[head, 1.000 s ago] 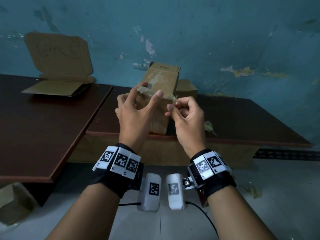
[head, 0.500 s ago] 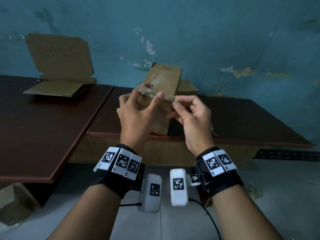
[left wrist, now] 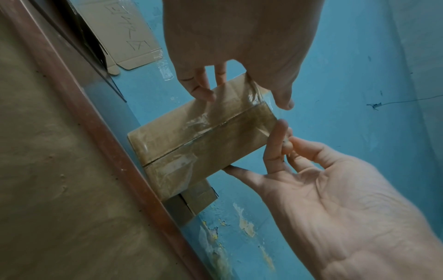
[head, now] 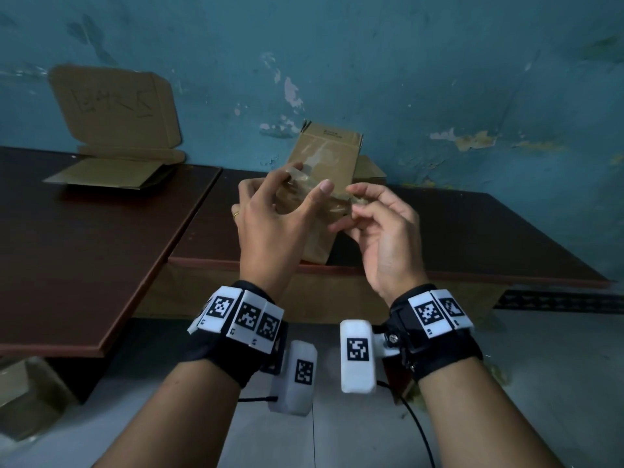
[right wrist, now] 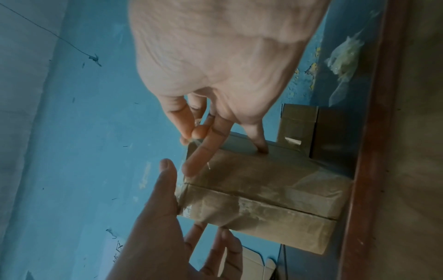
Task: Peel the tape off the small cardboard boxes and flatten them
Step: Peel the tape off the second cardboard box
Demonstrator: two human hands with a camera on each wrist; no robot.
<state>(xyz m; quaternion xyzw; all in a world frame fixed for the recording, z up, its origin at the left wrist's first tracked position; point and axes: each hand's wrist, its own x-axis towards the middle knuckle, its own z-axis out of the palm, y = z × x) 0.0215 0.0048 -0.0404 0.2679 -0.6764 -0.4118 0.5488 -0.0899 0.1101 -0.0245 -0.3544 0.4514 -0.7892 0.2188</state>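
Head view looks down over my wrists at the table edge (head: 371, 270); both wrist views, close, share the taped box (left wrist: 203, 136).

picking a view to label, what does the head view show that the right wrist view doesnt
Only the head view: the wrist bands, the opened flat carton leaning on the wall, the floor.

Only the right wrist view: the box's taped bottom seam and a crumpled tape wad by the wall.

Both: the left hand gripping the box, the right hand pinching the tape at its corner, and a second box behind.
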